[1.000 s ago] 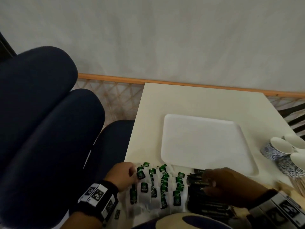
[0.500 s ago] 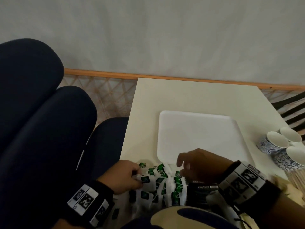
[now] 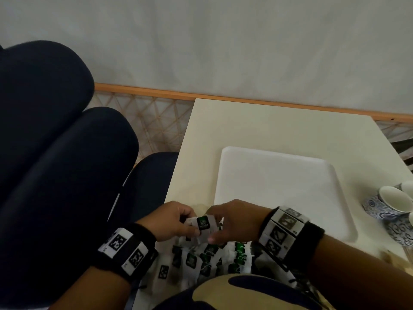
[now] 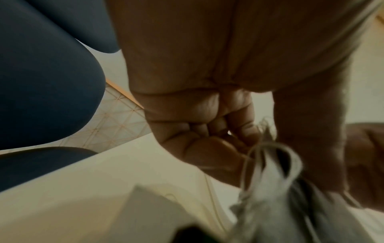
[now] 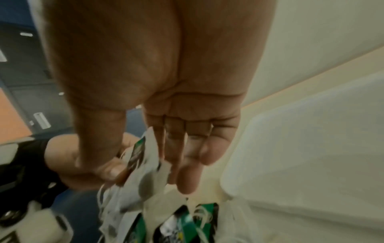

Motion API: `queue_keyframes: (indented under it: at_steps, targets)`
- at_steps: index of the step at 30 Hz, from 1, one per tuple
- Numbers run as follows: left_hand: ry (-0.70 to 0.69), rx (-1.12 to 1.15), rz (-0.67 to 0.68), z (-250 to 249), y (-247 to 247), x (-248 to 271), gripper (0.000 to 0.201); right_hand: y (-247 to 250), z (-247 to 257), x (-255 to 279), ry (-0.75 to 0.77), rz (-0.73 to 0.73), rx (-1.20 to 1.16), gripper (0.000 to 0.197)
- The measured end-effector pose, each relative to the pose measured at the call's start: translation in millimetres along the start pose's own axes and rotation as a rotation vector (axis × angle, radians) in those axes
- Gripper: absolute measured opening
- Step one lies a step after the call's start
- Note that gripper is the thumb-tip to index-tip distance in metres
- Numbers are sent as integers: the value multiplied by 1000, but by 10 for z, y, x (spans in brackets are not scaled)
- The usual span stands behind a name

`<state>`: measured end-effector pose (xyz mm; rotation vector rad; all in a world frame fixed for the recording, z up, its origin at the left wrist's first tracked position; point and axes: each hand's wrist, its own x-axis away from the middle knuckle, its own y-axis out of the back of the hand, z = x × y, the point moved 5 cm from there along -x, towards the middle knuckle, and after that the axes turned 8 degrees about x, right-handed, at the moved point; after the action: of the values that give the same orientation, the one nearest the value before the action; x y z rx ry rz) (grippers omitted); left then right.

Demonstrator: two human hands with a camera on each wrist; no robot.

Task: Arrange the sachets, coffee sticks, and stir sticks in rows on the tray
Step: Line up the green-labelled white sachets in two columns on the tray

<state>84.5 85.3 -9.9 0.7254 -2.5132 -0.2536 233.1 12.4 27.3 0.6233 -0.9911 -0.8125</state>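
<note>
Sachet (image 3: 204, 227) pinched, left hand (image 3: 166, 221), right hand (image 3: 238, 221)

One white tray (image 3: 277, 189) lies on the one table (image 3: 257, 126). Two hands are in view, a left hand (image 3: 169, 222) and a right hand (image 3: 237, 220), and together they hold one small bunch of sachets (image 3: 204, 224); how many are in the bunch cannot be told, though one green-and-black label faces up. Below the hands lies a heap of sachets (image 3: 212, 258), roughly a dozen or more, overlapping and too blurred for an exact count. At least three patterned cups (image 3: 388, 202) stand at the right edge. Two marker-covered wristbands (image 3: 125, 249) show, one per wrist.
</note>
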Motion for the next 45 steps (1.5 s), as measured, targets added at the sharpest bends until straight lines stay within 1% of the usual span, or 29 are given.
queue_keyframes:
  at_steps: [4, 6, 8, 10, 12, 14, 16, 19, 22, 24, 26, 28, 30, 31, 33, 35, 36, 38, 39, 40, 41, 42, 43, 44, 45]
  targets:
    - [-2, 92, -68, 30, -28, -46, 24, 2, 78, -196, -21, -93, 80, 39]
    - [14, 113, -131, 84, 9, -38, 32, 5, 48, -246, -15, -113, 88, 32]
    - [27, 131, -160, 138, 50, 1, 42, -7, -19, -265, -15, -116, 71, 28]
    - [53, 48, -169, 217, 89, 66, 49, -2, -83, -254, -22, -122, 30, 26]
    - [154, -108, -153, 351, 118, 161, 52, 31, -120, -227, -20, -130, -10, 25]
    - [257, -216, -94, 511, 106, 238, 50, 80, -149, -199, -14, -134, -50, 25]
    - [303, -271, -35, 611, 39, 280, 42, 127, -180, -173, -9, -139, -87, 23]
    - [268, -337, 6, 587, -112, 269, 30, 187, -203, -131, 5, -160, -135, 20]
    - [215, -385, -17, 478, -238, 237, 22, 289, -190, -74, 27, -196, -188, 15]
    - [227, -351, -36, 439, -270, 232, 22, 371, -176, -26, 46, -216, -225, 8]
    - [270, -341, -16, 422, -265, 253, 31, 423, -166, 18, 48, -213, -251, 4]
    - [329, -372, -13, 389, -198, 301, 48, 437, -168, 46, 49, -198, -250, 8]
    - [363, -387, -51, 293, -92, 364, 69, 421, -161, 63, 54, -170, -235, 13]
    - [339, -361, -72, 218, -44, 388, 78, 411, -153, 65, 56, -155, -230, 14]
    - [215, -260, -72, 15, 9, 402, 92, 410, -136, 61, 64, -138, -222, 15]
    - [71, -121, -27, -160, 20, 355, 97, 439, -116, 51, 76, -137, -217, 12]
    - [21, -33, 13, -221, 6, 313, 95, 460, -105, 43, 81, -136, -222, 10]
    - [-35, 184, 124, -300, -61, 201, 82, 502, -103, 22, 76, -136, -262, 4]
    - [-45, 319, 168, -338, -98, 135, 74, 528, -107, 10, 69, -145, -303, 2]
    - [-38, 468, 184, -377, -133, 68, 66, 551, -120, -8, 59, -164, -347, 2]
    - [-23, 596, 179, -419, -160, 3, 54, 584, -141, -23, 43, -199, -380, 2]
    - [-17, 673, 145, -477, -168, -62, 40, 622, -177, -41, 17, -252, -406, 6]
    - [-13, 698, 85, -531, -158, -125, 28, 658, -222, -53, -12, -316, -447, 9]
    - [-13, 700, 24, -577, -139, -189, 20, 687, -278, -67, -42, -385, -527, 12]
    - [-18, 699, -31, -608, -111, -257, 18, 701, -347, -77, -76, -446, -648, 16]
